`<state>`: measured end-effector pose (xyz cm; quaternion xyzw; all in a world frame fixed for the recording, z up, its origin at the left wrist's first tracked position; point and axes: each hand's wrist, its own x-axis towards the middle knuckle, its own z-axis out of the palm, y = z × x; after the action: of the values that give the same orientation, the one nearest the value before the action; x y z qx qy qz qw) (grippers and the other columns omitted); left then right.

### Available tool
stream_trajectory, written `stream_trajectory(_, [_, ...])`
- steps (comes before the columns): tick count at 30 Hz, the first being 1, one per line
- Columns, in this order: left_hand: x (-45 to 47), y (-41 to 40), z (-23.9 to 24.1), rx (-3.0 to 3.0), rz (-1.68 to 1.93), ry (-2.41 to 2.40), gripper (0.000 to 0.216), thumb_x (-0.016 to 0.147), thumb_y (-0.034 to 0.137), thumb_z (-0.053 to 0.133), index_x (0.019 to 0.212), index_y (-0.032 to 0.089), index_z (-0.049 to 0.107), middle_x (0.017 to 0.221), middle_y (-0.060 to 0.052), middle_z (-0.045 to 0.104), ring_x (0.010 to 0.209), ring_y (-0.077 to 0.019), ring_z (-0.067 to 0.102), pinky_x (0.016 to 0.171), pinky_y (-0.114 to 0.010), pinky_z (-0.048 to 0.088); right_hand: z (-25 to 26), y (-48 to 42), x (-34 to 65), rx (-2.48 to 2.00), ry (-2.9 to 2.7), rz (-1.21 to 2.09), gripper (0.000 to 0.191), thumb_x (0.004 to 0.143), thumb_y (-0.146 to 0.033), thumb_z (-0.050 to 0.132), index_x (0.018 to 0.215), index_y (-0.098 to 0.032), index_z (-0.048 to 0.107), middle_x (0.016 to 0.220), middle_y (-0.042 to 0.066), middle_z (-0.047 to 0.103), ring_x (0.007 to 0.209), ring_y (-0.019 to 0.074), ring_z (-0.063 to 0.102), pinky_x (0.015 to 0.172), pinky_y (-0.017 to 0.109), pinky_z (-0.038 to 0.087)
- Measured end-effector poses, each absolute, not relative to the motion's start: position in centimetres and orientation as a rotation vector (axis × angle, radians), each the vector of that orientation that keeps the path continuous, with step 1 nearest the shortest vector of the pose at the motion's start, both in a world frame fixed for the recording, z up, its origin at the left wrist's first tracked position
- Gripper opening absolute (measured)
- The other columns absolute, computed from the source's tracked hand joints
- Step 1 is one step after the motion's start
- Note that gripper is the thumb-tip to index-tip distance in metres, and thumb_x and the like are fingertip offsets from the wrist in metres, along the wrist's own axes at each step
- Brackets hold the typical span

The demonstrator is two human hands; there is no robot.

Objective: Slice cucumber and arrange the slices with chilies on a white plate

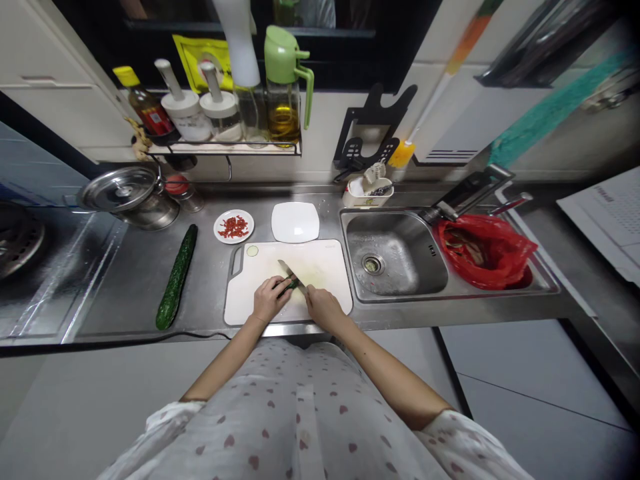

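My right hand is closed around the handle of a kitchen knife, its blade slanting up and to the left over the white cutting board. My left hand holds a short dark-green piece of cucumber against the board, close beside the blade; the fingers cover most of it. A round, pale cucumber slice lies at the board's upper left corner. To the left of the board a whole cucumber rests on the steel counter.
Behind the board stand a small plate of chopped red bits and a white square plate. At right is the sink, with a red plastic bag beyond it. A lidded steel pot stands at back left, near a condiment shelf.
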<state>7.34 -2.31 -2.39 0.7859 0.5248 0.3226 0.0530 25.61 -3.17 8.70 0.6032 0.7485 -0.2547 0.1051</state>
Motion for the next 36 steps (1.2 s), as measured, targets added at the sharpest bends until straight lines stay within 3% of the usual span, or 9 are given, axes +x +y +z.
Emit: stream_trajectory(36, [7.2,-2.2,-2.7,2.41,0.965,1.564,0.024,0.089,0.034,0.057,0.109,0.027,0.069,0.107,-0.006,0.067,0.092,-0.0173,0.062,0.08,-0.03,0.051,7.3,-2.5,24.0,1.721,2.216,-0.715,0.029,0.091,-0.008,0.034,0.116,-0.014,0.048,0.098,0.014,0.068,0.098,0.0221,0.065,0.08,0.03,0.047])
